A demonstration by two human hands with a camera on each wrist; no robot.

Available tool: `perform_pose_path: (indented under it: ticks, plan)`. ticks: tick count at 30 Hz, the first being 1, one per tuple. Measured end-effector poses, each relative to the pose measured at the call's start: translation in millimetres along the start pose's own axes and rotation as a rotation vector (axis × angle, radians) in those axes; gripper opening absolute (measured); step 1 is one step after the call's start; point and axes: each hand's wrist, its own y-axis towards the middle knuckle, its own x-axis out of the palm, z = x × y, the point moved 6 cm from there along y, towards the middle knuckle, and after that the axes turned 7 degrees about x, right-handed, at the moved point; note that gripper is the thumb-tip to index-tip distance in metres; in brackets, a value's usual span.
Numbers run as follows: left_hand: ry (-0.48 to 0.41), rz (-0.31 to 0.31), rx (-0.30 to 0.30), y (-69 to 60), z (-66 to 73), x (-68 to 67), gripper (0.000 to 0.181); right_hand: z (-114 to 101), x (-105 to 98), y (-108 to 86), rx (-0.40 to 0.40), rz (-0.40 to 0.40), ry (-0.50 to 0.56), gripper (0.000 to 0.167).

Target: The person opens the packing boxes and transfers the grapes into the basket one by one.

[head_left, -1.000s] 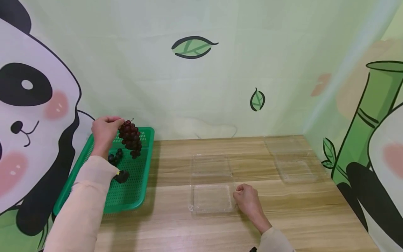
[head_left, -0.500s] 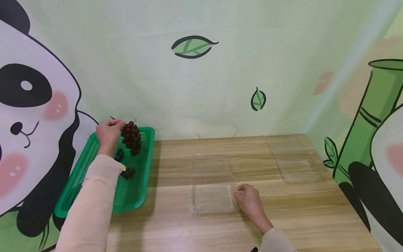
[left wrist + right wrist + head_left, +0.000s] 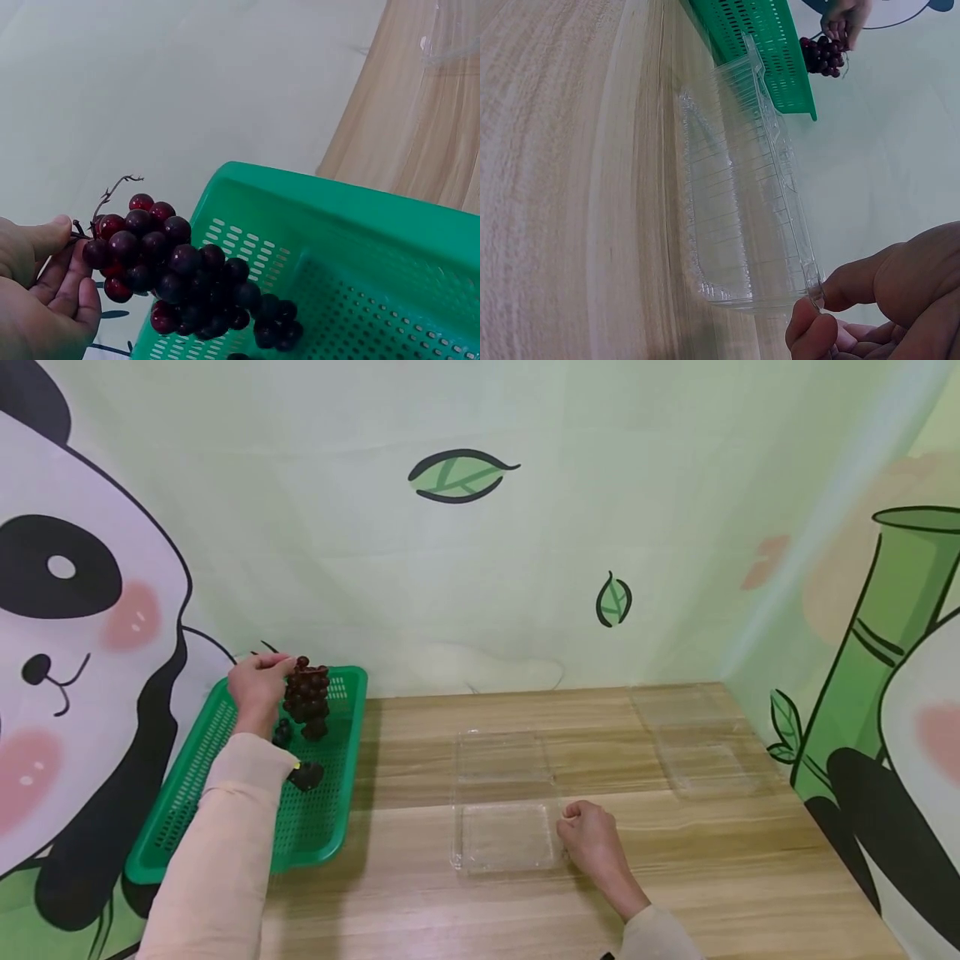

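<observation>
A bunch of dark red grapes [image 3: 307,697] hangs over the far part of a green plastic basket [image 3: 347,793]. Its stem is pinched between the thumb and fingers of my left hand [image 3: 257,687]; the left wrist view shows the grapes [image 3: 180,262] close up. Lower in the basket lie more dark grapes [image 3: 306,775], partly covered by my sleeve. On the table, my right hand [image 3: 592,837] pinches the right edge of an open clear plastic clamshell box [image 3: 506,837]. The right wrist view shows thumb and finger on the rim of that box [image 3: 720,217].
A second clear plastic box [image 3: 708,768] lies open at the back right of the wooden table [image 3: 420,910]. Behind the table hangs a pale green printed backdrop [image 3: 337,527], with panda drawings at both sides.
The left hand has shifted slightly right and down with the grapes, which now hang a little lower over the basket. My right hand keeps its hold on the box.
</observation>
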Motion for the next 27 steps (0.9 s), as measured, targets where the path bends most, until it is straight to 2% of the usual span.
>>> perform_pose_path:
  ticks: [10, 14, 22, 27]
  plan:
    - [0.030, 0.015, 0.010, 4.5, -8.2, -0.3, 0.034, 2, 1, 0.3, 0.006, -0.007, -0.001, 0.020]
    - [0.058, -0.008, 0.031, 3.9, -10.9, 1.4, 0.035, 1, 2, 0.3, 0.000, 0.003, -0.006, 0.019]
    - [0.213, -0.072, 0.114, 4.0, -18.1, 3.8, 0.035, 2, 2, -0.8, 0.005, 0.003, -0.016, 0.019]
    - [0.253, -0.123, 0.133, 3.0, -21.3, 3.5, 0.036, 1, -1, 0.0, 0.001, 0.008, -0.008, 0.019]
